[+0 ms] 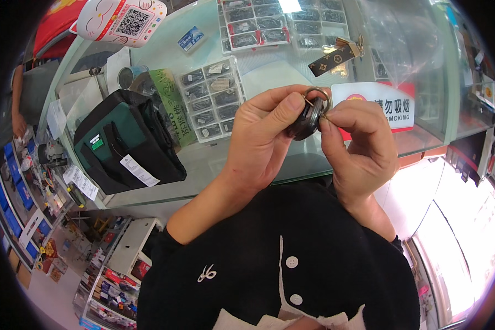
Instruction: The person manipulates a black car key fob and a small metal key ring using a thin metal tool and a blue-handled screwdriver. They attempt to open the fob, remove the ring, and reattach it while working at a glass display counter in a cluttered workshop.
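Above the near edge of the glass counter, my left hand [258,129] is closed round a dark, glossy, rounded key fob [306,126]. A metal split ring [328,97] stands up from the fob's upper end. With thumb and fingertips, my right hand [364,144] pinches the ring's lower side, close against the fob. What else sits between those fingertips is hidden. Beyond my hands, a brown patterned strap [333,59] with a gold-coloured clasp lies on the counter, touching neither hand.
Left of my hands lie a black and green bag [124,146] and a divided tray [212,99] of small dark items. More trays [256,25] sit at the back. A red and white sign [404,110] lies just right. A cat-shaped stand [118,22] is far left. Another person's arm [17,104] shows at the left edge.
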A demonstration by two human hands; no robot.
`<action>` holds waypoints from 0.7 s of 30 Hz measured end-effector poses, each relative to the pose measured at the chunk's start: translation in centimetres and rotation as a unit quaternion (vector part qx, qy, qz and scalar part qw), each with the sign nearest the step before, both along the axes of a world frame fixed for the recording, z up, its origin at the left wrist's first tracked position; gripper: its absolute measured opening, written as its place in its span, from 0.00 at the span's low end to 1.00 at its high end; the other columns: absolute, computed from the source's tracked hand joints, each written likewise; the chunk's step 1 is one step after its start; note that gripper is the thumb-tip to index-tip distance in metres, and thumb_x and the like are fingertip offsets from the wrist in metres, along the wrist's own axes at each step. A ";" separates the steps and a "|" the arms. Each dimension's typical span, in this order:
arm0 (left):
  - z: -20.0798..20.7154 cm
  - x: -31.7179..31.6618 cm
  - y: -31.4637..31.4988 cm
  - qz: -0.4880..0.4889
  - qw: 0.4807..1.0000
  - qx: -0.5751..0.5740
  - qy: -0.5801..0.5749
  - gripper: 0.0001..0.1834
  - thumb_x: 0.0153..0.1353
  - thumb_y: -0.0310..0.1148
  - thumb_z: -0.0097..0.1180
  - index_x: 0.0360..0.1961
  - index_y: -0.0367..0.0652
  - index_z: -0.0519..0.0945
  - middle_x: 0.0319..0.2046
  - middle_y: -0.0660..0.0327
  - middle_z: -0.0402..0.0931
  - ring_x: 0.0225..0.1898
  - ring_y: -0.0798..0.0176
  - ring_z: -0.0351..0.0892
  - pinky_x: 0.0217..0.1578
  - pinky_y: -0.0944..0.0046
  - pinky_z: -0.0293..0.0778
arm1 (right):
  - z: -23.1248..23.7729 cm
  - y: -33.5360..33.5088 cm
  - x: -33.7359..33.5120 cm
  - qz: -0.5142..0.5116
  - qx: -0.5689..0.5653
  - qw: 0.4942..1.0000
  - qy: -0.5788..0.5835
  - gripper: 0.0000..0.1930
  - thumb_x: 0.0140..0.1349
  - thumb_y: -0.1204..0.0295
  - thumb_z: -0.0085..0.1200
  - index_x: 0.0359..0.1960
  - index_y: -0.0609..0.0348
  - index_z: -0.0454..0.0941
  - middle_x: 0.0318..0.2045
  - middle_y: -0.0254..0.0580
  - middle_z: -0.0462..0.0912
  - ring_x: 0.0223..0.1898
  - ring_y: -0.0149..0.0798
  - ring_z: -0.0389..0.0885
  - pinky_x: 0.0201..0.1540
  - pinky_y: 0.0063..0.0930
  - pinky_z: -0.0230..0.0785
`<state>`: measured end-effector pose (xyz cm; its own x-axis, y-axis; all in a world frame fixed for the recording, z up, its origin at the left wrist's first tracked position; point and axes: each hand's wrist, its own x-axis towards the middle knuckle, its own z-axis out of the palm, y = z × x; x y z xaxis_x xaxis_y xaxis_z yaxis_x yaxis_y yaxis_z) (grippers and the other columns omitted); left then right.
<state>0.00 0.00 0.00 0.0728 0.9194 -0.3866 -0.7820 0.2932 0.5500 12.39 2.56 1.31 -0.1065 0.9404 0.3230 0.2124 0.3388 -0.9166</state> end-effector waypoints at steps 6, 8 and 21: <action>0.2 0.1 0.2 0.002 1.000 -0.016 -0.020 0.15 0.61 0.35 0.44 0.41 0.33 0.73 0.41 0.53 0.72 0.41 0.68 0.71 0.45 0.68 0.66 | -0.1 0.2 0.3 0.028 -0.028 0.999 0.005 0.09 0.39 0.86 0.57 0.24 0.63 0.74 0.25 0.39 0.76 0.27 0.33 0.74 0.30 0.19 0.65; 0.2 0.1 0.2 0.009 0.999 -0.010 -0.041 0.16 0.61 0.36 0.44 0.41 0.33 0.72 0.41 0.54 0.72 0.41 0.68 0.71 0.45 0.67 0.66 | 0.0 0.2 0.4 0.033 -0.039 0.999 0.010 0.08 0.40 0.86 0.57 0.24 0.64 0.74 0.25 0.39 0.76 0.27 0.32 0.73 0.30 0.19 0.65; 0.2 0.0 0.4 0.030 0.997 -0.003 -0.072 0.13 0.57 0.30 0.50 0.41 0.32 0.74 0.39 0.52 0.75 0.40 0.65 0.73 0.45 0.67 0.68 | 1.1 0.2 0.4 0.045 -0.129 0.989 0.059 0.07 0.43 0.85 0.56 0.25 0.65 0.73 0.26 0.37 0.75 0.28 0.27 0.73 0.31 0.16 0.69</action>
